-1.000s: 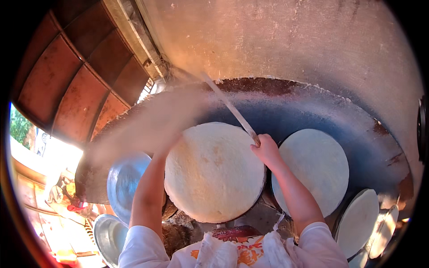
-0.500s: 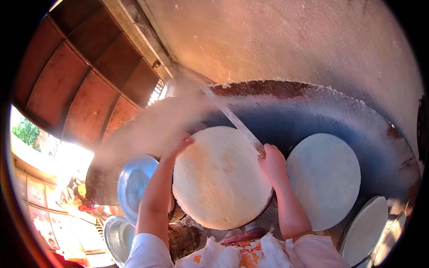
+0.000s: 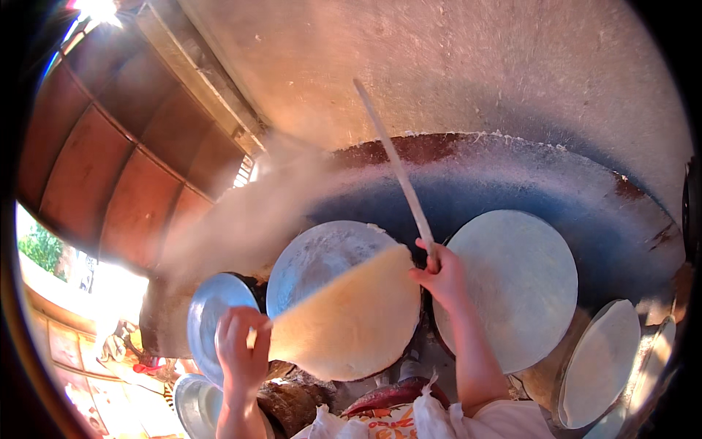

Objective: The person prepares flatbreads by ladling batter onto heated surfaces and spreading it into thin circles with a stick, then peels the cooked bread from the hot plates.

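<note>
My left hand (image 3: 243, 344) is closed in a pinch on the left edge of a thin, pale round flatbread sheet (image 3: 355, 314). Its straight upper edge slants across a round griddle (image 3: 322, 245), whose grey, steamy far part lies bare. The sheet covers the near part. My right hand (image 3: 444, 278) grips the lower end of a long flat wooden stick (image 3: 395, 161) just beyond the sheet's right corner; the stick points up and away. To the right, another round cooking surface (image 3: 512, 293) carries a smooth whitish layer.
A shallow metal lid (image 3: 212, 311) leans left of the griddle, above a metal basin (image 3: 191, 406). At the lower right stands a tilted round tray with a white sheet (image 3: 603, 366). A dark curved wall (image 3: 482, 175) rises behind the griddles. Steam drifts at the left.
The sheet's far edge has come toward me, baring the griddle's far part. My left hand has moved nearer and left with its edge. The stick has swung more upright.
</note>
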Motion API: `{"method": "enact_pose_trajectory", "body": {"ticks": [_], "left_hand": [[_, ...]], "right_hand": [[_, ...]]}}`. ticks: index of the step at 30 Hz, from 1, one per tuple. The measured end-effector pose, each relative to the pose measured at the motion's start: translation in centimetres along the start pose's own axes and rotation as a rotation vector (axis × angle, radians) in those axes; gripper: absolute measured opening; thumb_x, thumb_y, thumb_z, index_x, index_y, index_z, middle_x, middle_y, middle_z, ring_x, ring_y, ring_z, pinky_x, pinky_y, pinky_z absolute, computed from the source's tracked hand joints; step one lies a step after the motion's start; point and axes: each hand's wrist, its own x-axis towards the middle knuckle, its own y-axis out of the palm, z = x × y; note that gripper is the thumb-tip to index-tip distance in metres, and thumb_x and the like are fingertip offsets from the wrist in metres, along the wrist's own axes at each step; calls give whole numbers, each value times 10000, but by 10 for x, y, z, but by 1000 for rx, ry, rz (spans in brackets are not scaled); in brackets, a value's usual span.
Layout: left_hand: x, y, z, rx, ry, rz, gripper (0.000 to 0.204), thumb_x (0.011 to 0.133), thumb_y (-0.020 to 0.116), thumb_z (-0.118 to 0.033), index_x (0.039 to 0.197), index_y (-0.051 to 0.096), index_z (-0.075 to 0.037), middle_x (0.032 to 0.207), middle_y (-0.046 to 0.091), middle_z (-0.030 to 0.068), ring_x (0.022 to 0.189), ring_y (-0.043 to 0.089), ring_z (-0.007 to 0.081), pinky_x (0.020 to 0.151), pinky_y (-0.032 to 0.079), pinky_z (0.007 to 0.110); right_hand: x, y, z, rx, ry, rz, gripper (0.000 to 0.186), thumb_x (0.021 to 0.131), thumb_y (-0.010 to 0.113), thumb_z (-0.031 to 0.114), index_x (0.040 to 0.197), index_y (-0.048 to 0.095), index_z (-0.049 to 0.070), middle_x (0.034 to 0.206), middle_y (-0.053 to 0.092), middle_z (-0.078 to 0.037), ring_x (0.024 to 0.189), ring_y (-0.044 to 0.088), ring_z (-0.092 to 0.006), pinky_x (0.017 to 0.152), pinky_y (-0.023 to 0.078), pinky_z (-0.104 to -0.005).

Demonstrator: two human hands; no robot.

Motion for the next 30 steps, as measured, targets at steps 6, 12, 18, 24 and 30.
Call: {"method": "enact_pose_trajectory", "body": {"ticks": [6, 12, 18, 24, 30], "left_hand": [[-31, -55, -48, -159, 295, 4, 265, 570, 648, 65, 790, 548, -44, 731, 561, 107, 623, 546, 251, 544, 428, 327], [-46, -77, -89, -506, 418, -8, 198, 816, 607, -217, 830, 553, -27, 797, 562, 152, 714, 548, 274, 692, 439, 406], [-44, -24, -182, -642, 677, 514, 146, 675, 610, 35, 801, 561, -19, 721, 561, 91, 631, 565, 218, 604, 463, 312], [-16, 131, -415, -755, 636, 772, 77, 763, 577, -52, 832, 557, -23, 722, 533, 25, 683, 517, 94, 605, 429, 254], [-12, 363, -560, -587, 532, 1061, 123, 781, 640, -176, 798, 610, -59, 709, 602, 41, 619, 563, 129, 551, 456, 317]], "right_hand": [[-76, -57, 21, 487, -158, 2, 230, 742, 635, -54, 678, 451, 69, 732, 603, -33, 693, 546, -96, 627, 451, -237], [-231, -124, 55, 156, -32, -122, 179, 712, 720, 62, 868, 640, 23, 647, 516, 29, 631, 504, -78, 587, 406, -228], [-386, -199, 13, -135, 66, -536, 262, 688, 745, 205, 791, 561, 51, 640, 493, -12, 612, 460, -101, 565, 396, -278], [-457, -384, -3, -93, 65, -950, 211, 719, 651, 43, 700, 442, 69, 637, 431, 33, 602, 434, -68, 544, 399, -234], [-413, -563, -116, -382, 214, -975, 231, 637, 679, 106, 685, 461, 44, 623, 545, -73, 580, 552, -188, 544, 454, -345]]}}
